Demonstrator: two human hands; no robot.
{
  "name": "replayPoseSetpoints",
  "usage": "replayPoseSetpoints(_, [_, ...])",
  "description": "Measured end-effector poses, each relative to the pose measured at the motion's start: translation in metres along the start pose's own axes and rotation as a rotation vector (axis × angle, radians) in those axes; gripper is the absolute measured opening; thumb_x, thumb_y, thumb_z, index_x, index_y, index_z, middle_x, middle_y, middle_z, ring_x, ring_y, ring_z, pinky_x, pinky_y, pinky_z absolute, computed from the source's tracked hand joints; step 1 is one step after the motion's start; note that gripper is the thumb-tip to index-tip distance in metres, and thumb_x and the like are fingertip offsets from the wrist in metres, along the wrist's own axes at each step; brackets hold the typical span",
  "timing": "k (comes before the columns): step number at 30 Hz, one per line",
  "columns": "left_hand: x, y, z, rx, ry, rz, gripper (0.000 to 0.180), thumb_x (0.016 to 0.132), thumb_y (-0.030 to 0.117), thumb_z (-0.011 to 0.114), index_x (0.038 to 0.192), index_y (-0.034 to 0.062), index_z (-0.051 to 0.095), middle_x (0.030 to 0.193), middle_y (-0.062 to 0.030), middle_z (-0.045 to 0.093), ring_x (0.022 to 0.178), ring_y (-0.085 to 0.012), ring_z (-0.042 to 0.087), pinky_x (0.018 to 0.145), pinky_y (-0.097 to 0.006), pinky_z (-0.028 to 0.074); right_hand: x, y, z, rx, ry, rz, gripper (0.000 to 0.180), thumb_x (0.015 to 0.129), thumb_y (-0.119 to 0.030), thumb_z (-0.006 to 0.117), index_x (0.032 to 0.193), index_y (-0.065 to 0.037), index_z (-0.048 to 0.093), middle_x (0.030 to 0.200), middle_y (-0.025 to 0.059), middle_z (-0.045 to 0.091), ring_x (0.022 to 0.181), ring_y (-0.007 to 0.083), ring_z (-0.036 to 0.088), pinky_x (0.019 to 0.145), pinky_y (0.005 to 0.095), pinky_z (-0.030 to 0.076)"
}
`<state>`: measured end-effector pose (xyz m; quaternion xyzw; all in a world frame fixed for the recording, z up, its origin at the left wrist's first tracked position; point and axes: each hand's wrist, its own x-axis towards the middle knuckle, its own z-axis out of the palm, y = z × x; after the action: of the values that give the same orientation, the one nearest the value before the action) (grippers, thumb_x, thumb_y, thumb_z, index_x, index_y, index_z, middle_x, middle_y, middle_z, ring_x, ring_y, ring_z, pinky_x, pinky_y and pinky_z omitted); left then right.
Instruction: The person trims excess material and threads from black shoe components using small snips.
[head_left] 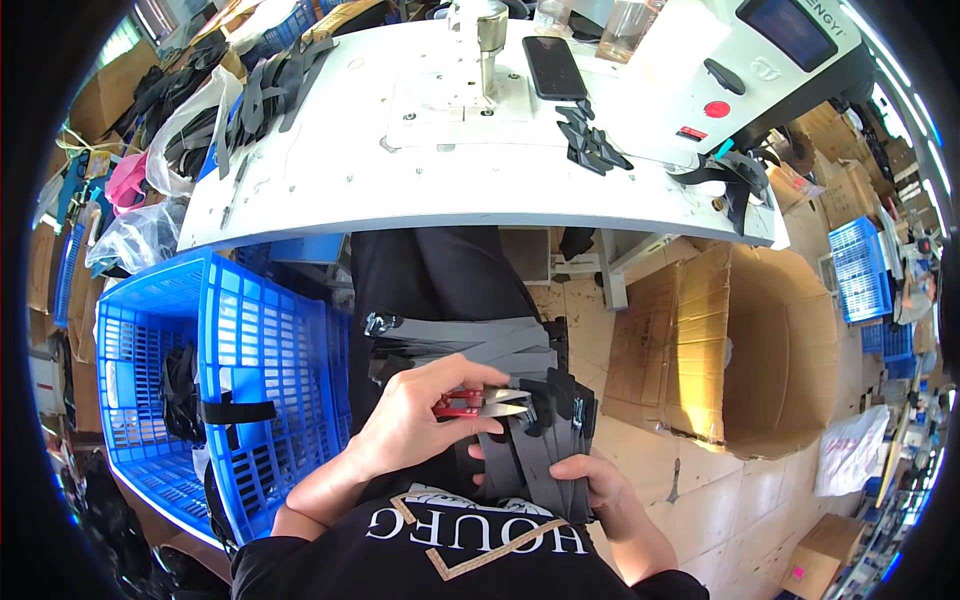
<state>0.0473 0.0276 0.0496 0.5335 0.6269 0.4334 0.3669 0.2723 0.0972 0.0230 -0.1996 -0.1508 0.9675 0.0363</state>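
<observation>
My left hand [412,412] is closed around a pair of red-handled thread snips [505,410], whose two metal blades stand apart and point to the right. The blade tips are close to the ends of a bundle of dark grey straps [540,455]. My right hand [597,478] grips that bundle from the right, thumb on top, with fingertips showing at its left side. More grey straps [470,340] lie across my lap, beyond the hands. Small glossy black pieces sit at the strap ends. Whether the blades touch a thread is too small to tell.
Ahead stands a white sewing table [330,180] with a machine head, a phone [553,68], small black pieces [592,140] and a control box [720,90]. A blue plastic crate [270,380] is at my left, an open cardboard box [700,345] at my right.
</observation>
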Motion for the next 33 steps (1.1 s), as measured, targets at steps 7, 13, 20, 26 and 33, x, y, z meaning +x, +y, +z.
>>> replayPoseSetpoints(7, [0.006,-0.004,0.004,-0.030,-0.047,0.024,0.031,0.075,0.006,0.086,0.101,0.0003,0.070,0.080,-0.0008,0.061,0.069,-0.0072,0.054,0.064,-0.022,0.046,0.000,0.004,-0.005,-0.012,-0.017,-0.016,0.087,0.078,-0.019,0.062,0.153,0.002,0.024,0.145,0.0356,0.042,0.130,0.0497,0.049,0.112,0.0559,0.038])
replayPoseSetpoints(13, [0.000,0.000,0.001,-0.350,-0.111,-0.208,0.016,0.086,0.003,0.077,0.091,-0.0032,0.064,0.081,-0.0039,0.068,0.071,-0.0044,0.059,0.064,-0.022,0.048,-0.008,0.009,-0.019,0.108,0.026,-0.052,0.077,0.083,-0.015,0.060,0.150,0.007,0.029,0.146,0.0266,0.047,0.130,0.0420,0.053,0.112,0.0484,0.040])
replayPoseSetpoints(20, [-0.014,-0.020,-0.012,-0.428,0.053,-0.339,0.018,0.089,0.016,0.074,0.083,0.0024,0.064,0.070,0.0068,0.052,0.063,-0.0015,0.042,0.056,-0.020,0.032,-0.018,-0.006,-0.048,0.167,0.034,-0.348,0.085,0.081,-0.027,0.061,0.151,0.004,0.026,0.145,0.0281,0.046,0.128,0.0458,0.052,0.108,0.0574,0.045])
replayPoseSetpoints(26, [-0.039,-0.080,-0.015,-0.334,0.510,-0.558,0.018,0.091,0.017,0.073,0.081,0.0045,0.065,0.065,0.0079,0.050,0.054,-0.0005,0.040,0.048,-0.020,0.028,-0.062,-0.054,-0.059,0.039,0.129,-0.777,0.086,0.080,-0.021,0.061,0.155,-0.002,0.022,0.149,0.0265,0.042,0.126,0.0468,0.054,0.108,0.0595,0.044])
replayPoseSetpoints(33, [-0.060,-0.114,-0.008,0.101,0.699,-0.349,0.024,0.083,0.008,0.078,0.098,-0.0010,0.061,0.080,-0.0028,0.055,0.065,-0.0091,0.047,0.059,-0.025,0.040,-0.084,-0.077,-0.033,-0.218,0.120,-0.718,0.090,0.076,-0.021,0.064,0.153,-0.001,0.023,0.141,0.0299,0.050,0.121,0.0509,0.055,0.105,0.0618,0.044])
